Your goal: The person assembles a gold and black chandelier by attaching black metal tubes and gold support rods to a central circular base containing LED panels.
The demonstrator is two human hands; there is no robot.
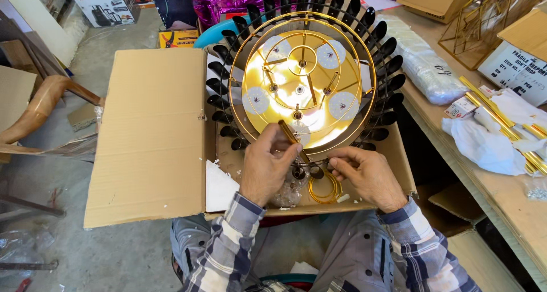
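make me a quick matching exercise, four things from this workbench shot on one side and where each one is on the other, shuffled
Things:
1. gold rod
2. gold wire coil
3. gold wire frame
4. cardboard flap

Places:
A. on the bench, top right
B. in the left hand
C. spread flat, left of the round light fitting
D. in the box, beside the right hand

Pairs: 1-B, 2-D, 3-A, 4-C

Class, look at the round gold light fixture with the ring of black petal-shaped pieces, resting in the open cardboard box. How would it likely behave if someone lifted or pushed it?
The light fixture is probably stiff, since its frame looks like metal rings. Its thin black pieces stick out around the rim, so they may bend or snag if pushed. Being wide and round, it likely needs both hands and might tilt on the cardboard box.
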